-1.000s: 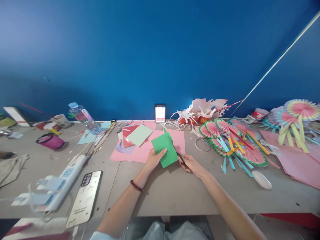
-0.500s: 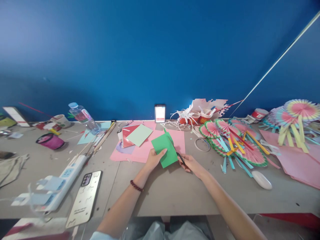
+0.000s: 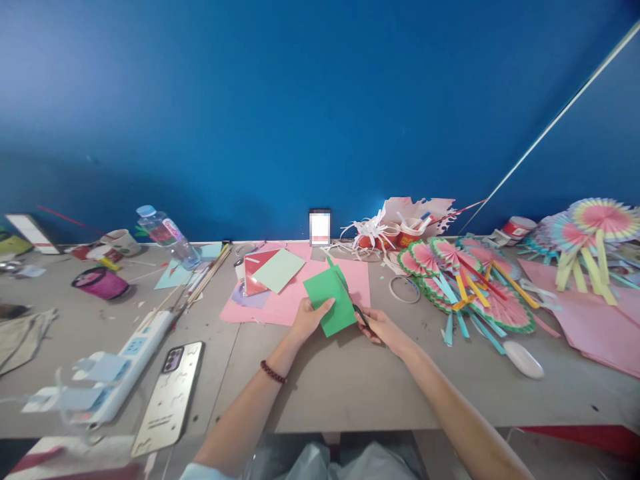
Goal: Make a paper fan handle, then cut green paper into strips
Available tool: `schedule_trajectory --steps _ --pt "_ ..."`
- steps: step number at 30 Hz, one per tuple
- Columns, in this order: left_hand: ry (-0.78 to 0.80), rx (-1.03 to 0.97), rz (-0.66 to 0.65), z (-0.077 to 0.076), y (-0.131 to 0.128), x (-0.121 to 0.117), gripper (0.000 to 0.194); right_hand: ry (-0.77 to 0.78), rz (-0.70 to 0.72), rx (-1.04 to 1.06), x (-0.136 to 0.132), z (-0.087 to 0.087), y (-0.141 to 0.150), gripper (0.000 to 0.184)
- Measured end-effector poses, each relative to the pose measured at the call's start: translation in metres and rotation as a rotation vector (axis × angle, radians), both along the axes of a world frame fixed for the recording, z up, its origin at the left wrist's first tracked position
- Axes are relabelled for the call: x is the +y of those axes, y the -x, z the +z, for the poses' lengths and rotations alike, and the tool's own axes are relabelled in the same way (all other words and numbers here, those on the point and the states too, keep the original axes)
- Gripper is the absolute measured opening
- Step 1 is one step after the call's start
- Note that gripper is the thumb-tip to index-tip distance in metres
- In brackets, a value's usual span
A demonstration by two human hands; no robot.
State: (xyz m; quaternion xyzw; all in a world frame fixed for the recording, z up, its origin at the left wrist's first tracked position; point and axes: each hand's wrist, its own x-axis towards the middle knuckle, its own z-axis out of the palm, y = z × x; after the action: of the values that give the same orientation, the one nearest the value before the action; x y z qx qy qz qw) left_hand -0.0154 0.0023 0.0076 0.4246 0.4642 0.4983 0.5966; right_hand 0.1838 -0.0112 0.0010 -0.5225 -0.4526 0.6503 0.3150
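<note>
A sheet of green paper (image 3: 331,299) is pinched in my left hand (image 3: 309,319), thumb on top and fingers underneath. Closed around the dark handles of a pair of scissors (image 3: 363,317) is my right hand (image 3: 376,327), at the paper's right edge. A curved strip, partly cut away, stands up at the sheet's upper right, and the blades are mostly hidden behind the paper. Under and beyond the green sheet lies pink paper (image 3: 280,310), bearing a pale green card (image 3: 280,270) and a red packet (image 3: 256,283).
Pleated paper fans (image 3: 470,280) and a white computer mouse (image 3: 523,360) lie to the right. On the left are a phone (image 3: 170,397), a power strip (image 3: 130,367), a water bottle (image 3: 170,237) and thin sticks (image 3: 210,273). A small screen (image 3: 320,228) leans against the blue wall.
Hardly anything differs. The green paper has shifted very slightly; both hands keep their grip in nearly the same place.
</note>
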Motion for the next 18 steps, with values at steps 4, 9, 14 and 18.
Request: schedule_trajectory --steps 4,9,14,18 --pt "-0.016 0.006 0.005 0.001 -0.0003 -0.0001 0.059 0.007 -0.016 0.006 0.0003 -0.0013 0.0005 0.056" --pt "-0.039 0.004 -0.035 -0.0044 0.0003 0.0016 0.06 0.013 -0.006 0.012 0.0 0.0021 0.0009 0.058" --pt "-0.035 0.009 -0.044 -0.0051 0.0009 0.0014 0.061 0.017 0.003 0.014 -0.0012 0.0059 0.0007 0.057" --pt "-0.042 0.021 -0.043 -0.005 0.0014 0.0013 0.061 0.02 -0.001 0.003 -0.0017 0.0069 0.0007 0.054"
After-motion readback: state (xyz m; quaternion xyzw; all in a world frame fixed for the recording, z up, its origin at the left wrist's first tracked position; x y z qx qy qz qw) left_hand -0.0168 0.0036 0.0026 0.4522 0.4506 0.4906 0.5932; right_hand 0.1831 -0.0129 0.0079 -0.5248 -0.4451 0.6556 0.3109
